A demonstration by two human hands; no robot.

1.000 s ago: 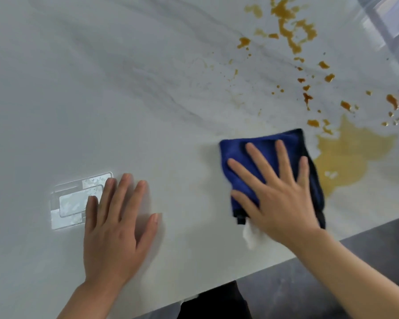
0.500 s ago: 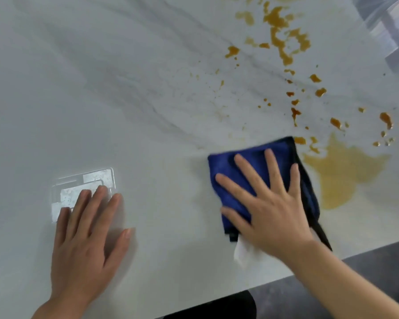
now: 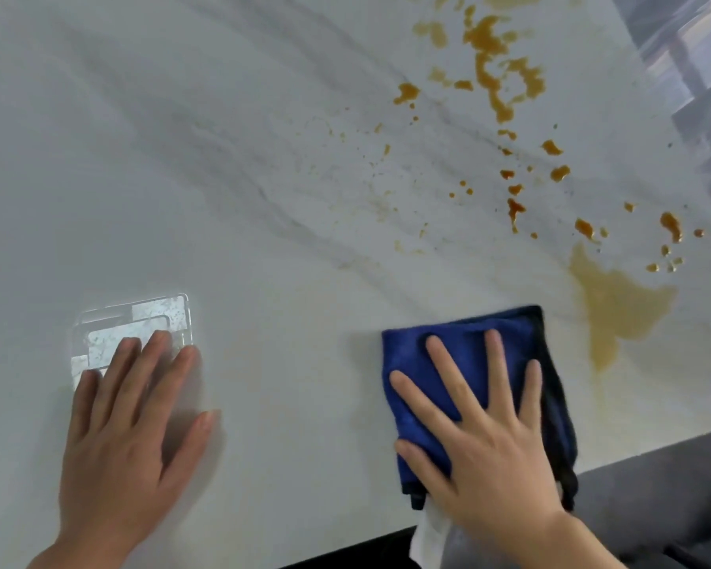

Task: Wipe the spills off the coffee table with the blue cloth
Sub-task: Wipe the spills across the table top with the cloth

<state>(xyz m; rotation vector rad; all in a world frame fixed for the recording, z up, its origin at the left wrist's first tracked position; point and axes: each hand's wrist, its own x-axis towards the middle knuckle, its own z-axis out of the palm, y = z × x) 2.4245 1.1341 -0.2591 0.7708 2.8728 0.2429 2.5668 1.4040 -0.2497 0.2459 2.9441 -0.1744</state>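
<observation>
While your left hand [image 3: 120, 437] lies flat on the white marble coffee table [image 3: 263, 199], your spread right hand [image 3: 485, 445] presses the folded blue cloth [image 3: 460, 355] beside the amber spills [image 3: 616, 305].

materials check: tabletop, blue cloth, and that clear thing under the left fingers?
Coffee table: looks like polished marble or a marble-look slab; white with grey veining and a soft sheen, can't tell which.
Blue cloth: soft pile fabric, likely microfibre; fuzzy nap, dark stitched edge, white tag at the near end.
Clear piece: seemingly transparent plastic or acrylic; table shows through, edges catch light.
</observation>
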